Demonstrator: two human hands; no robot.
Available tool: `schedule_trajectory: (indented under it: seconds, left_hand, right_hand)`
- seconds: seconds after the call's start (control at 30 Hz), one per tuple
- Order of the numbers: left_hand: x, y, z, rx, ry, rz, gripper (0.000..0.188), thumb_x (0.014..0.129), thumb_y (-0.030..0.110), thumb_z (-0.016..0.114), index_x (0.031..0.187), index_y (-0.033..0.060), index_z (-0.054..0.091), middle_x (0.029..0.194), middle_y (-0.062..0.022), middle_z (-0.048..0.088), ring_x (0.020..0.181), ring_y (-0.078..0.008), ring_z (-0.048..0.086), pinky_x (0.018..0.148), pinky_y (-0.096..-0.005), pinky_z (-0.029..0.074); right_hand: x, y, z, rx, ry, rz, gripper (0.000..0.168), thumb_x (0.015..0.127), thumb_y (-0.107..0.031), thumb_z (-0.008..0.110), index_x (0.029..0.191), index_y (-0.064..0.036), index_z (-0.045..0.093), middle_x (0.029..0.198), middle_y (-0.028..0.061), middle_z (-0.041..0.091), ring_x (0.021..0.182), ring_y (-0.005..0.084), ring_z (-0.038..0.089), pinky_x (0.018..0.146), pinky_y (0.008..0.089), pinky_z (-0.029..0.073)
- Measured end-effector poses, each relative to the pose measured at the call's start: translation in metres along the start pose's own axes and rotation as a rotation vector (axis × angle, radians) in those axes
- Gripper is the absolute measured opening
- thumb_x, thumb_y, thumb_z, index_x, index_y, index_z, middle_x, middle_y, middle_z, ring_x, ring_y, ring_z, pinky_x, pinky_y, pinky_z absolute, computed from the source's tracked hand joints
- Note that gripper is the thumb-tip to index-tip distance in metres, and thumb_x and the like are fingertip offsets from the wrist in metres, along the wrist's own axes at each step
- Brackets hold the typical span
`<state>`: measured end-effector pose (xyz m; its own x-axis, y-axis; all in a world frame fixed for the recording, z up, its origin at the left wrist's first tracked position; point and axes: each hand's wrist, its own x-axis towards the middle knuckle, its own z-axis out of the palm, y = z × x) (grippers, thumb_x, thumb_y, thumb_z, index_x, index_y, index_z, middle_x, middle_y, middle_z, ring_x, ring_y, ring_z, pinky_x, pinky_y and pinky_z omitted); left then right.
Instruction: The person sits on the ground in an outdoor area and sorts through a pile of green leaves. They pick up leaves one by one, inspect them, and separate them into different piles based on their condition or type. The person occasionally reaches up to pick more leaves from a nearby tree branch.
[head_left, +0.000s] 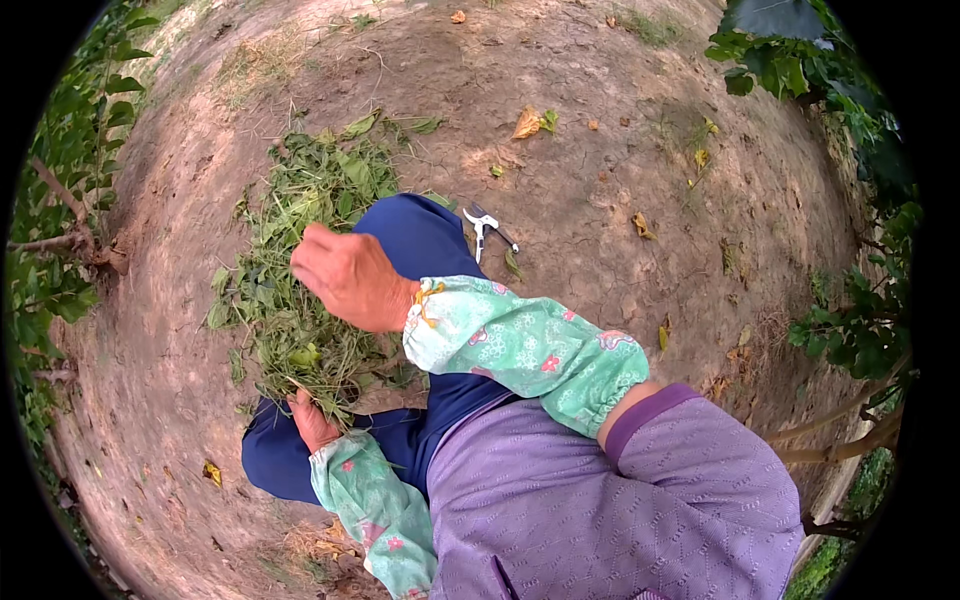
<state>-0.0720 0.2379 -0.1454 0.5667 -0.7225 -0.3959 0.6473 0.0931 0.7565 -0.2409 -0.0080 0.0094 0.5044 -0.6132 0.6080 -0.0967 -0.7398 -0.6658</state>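
A long heap of cut grass and green leaves (300, 217) lies on the bare soil in front of my knees. At the heap's near end, by my lower knee, my left hand (312, 421) is closed around a clump of grass. Above the middle of the heap is my right hand (349, 277), slightly blurred, with its fingers curled downward; whether it holds any stems I cannot tell. A pair of pruning shears (484, 225) with white and dark handles lies on the ground just beyond my other knee.
Dry, cracked soil (600, 225) with scattered yellow and brown leaves (527, 122) surrounds me. A trunk and leafy branches (82, 232) stand at the left edge. More leafy branches (862, 330) hang along the right edge, with bare limbs (840, 450) low at the right.
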Motion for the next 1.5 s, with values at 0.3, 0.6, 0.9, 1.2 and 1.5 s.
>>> schedule_trajectory:
  seconds: [0.3, 0.6, 0.9, 1.2, 1.5]
  left_hand:
    - [0.001, 0.004, 0.004, -0.022, -0.047, -0.019, 0.037, 0.095, 0.005, 0.056, 0.131, -0.0003, 0.052, 0.114, -0.0113, 0.067, 0.094, -0.0252, 0.069, 0.078, -0.04, 0.061]
    - [-0.001, 0.003, 0.02, 0.001, -0.037, -0.048, 0.03, 0.095, 0.004, 0.055, 0.124, -0.0011, 0.056, 0.108, -0.0112, 0.068, 0.088, -0.0235, 0.07, 0.073, -0.0375, 0.06]
    - [-0.004, 0.001, 0.053, 0.037, 0.02, -0.034, 0.026, 0.089, 0.003, 0.065, 0.115, 0.0017, 0.063, 0.105, -0.0072, 0.07, 0.091, -0.0214, 0.071, 0.083, -0.0357, 0.059]
    - [-0.002, -0.014, 0.018, 0.089, -0.042, -0.093, 0.051, 0.088, -0.001, 0.065, 0.137, 0.0028, 0.049, 0.122, -0.01, 0.065, 0.105, -0.024, 0.068, 0.088, -0.0383, 0.059]
    - [0.003, -0.015, 0.024, 0.12, -0.103, -0.032, 0.048, 0.089, -0.001, 0.064, 0.136, -0.0005, 0.052, 0.12, -0.0102, 0.067, 0.102, -0.0237, 0.069, 0.087, -0.0383, 0.06]
  right_hand:
    - [0.132, 0.184, -0.089, -0.482, 0.332, 0.43, 0.018, 0.091, -0.015, 0.061, 0.091, 0.001, 0.069, 0.082, 0.018, 0.071, 0.074, 0.0302, 0.07, 0.068, 0.0418, 0.059]
    - [0.076, 0.244, -0.117, -0.412, 0.244, 0.543, 0.035, 0.085, -0.021, 0.068, 0.113, 0.001, 0.069, 0.102, 0.0244, 0.072, 0.097, 0.0393, 0.071, 0.088, 0.0478, 0.055]
    - [-0.026, 0.047, -0.013, 0.378, -0.267, 0.304, 0.021, 0.092, -0.004, 0.063, 0.112, 0.001, 0.066, 0.094, 0.0067, 0.066, 0.067, 0.0135, 0.064, 0.062, 0.0286, 0.052]
    - [0.007, 0.003, 0.025, 0.321, -0.358, -0.012, 0.021, 0.087, -0.005, 0.067, 0.108, -0.001, 0.066, 0.094, 0.0133, 0.064, 0.077, 0.0287, 0.064, 0.07, 0.0378, 0.051]
    - [0.029, 0.005, 0.028, 0.234, -0.348, -0.123, 0.006, 0.089, -0.004, 0.066, 0.09, 0.001, 0.062, 0.08, 0.0127, 0.062, 0.075, 0.0312, 0.063, 0.066, 0.0394, 0.049]
